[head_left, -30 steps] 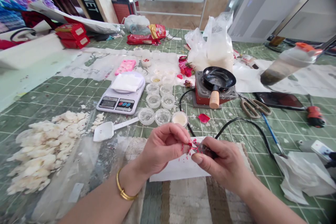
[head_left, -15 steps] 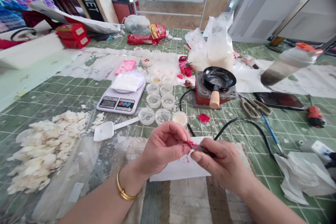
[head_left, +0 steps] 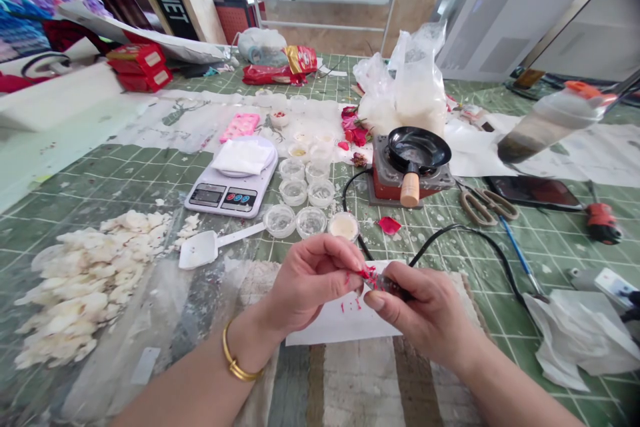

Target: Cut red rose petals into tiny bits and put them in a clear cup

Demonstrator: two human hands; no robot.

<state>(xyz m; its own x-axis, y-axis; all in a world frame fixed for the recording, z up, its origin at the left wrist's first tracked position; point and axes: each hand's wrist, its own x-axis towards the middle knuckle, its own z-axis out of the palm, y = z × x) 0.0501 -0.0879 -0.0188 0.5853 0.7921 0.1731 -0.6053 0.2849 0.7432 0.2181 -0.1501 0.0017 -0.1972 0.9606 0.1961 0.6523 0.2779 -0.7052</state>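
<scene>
Above a white sheet of paper, my left hand pinches some red petal shreds between thumb and fingertips. My right hand is closed round a small dark tool, its thumb lying along the near side. The tool's tip meets the shreds at my left fingertips; its exact kind is mostly hidden by my fingers. A few red bits lie on the paper beneath. Just beyond my hands sit a cup of cream-coloured wax-like stuff and a red petal.
Several clear cups stand beside a kitchen scale. A small black pan rests on a heater, its cable looping rightward. Scissors, a white scoop and a pile of pale flakes lie around.
The red shreds at my fingertips have shifted slightly, and the bits on the paper look a little different. My hands stay in almost the same place.
</scene>
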